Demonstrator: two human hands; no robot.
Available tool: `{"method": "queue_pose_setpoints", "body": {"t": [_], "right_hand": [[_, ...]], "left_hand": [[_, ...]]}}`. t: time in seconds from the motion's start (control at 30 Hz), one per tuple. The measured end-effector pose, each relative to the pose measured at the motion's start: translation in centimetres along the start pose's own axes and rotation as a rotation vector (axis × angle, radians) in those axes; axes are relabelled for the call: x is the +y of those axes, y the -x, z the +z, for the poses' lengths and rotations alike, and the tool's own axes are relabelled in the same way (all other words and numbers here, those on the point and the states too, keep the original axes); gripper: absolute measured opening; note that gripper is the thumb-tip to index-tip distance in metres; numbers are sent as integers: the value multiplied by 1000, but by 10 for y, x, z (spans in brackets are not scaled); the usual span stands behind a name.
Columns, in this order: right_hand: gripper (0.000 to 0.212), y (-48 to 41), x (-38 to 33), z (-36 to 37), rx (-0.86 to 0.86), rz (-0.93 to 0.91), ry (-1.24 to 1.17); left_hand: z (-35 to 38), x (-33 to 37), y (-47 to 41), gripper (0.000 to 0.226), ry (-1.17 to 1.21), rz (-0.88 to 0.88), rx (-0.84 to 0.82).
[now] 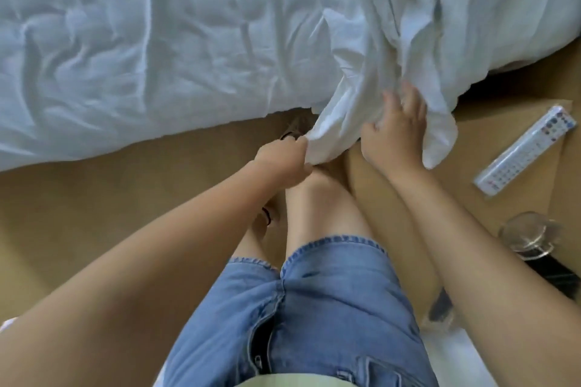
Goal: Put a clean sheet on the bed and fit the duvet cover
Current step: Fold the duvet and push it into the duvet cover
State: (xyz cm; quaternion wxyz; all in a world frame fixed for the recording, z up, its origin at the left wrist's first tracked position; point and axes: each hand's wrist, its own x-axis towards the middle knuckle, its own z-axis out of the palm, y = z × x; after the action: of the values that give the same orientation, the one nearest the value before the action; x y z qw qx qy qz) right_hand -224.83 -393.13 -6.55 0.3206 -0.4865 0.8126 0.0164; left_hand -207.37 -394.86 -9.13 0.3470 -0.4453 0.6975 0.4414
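Left hand [283,158] pinches a corner of the rumpled white cloth cover [361,85]; right hand [396,139], fingers spread, rests on it. Corner-fitting, seemingly; right needs a grip next.

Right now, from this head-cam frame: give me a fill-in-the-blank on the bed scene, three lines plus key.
1. The left hand grips a hanging fold of ____ bedding in its fingers.
2. The remote control lies to the ____ of the right hand, which touches the same fold.
3. The blue shorts are made of ____.

Missing words: white; right; denim.
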Motion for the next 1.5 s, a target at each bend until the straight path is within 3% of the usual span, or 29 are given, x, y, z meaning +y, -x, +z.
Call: {"method": "queue_pose_setpoints", "body": {"t": [0.13, 0.27, 0.4, 0.57, 0.67, 0.77, 1.1, 1.17, 1.3, 1.5], "right_hand": [[42, 54, -48, 36, -493, -271, 102], [38, 117, -92, 74, -658, -517, 377], [17, 191, -141, 108, -709, -650, 584], [29, 284, -205, 160, -750, -851, 762], [23, 336, -248, 194, -809, -968, 867], [17, 376, -290, 232, -854, -1060, 1005], [16, 463, -504, 393, -860, -1270, 1275], [22, 490, -562, 424, -838, -1429, 1446], [29, 560, -684, 488, -783, -1654, 1611], [27, 655, -820, 593, -753, -1640, 1493]], "left_hand": [[24, -62, 53, 26, 52, -138, 62], [66, -120, 129, 22, 214, -285, 186], [148, -172, 224, 32, 483, -430, 310], [289, -215, 344, 52, 968, -654, 420], [361, -225, 390, 52, 1263, -775, 521], [411, -241, 414, 51, 1429, -800, 513], [477, -396, 471, 46, 1874, -729, 490], [483, -443, 498, 44, 1927, -762, 494], [494, -553, 558, 35, 2018, -883, 653], [538, -691, 640, 45, 2090, -1065, 896]]}}
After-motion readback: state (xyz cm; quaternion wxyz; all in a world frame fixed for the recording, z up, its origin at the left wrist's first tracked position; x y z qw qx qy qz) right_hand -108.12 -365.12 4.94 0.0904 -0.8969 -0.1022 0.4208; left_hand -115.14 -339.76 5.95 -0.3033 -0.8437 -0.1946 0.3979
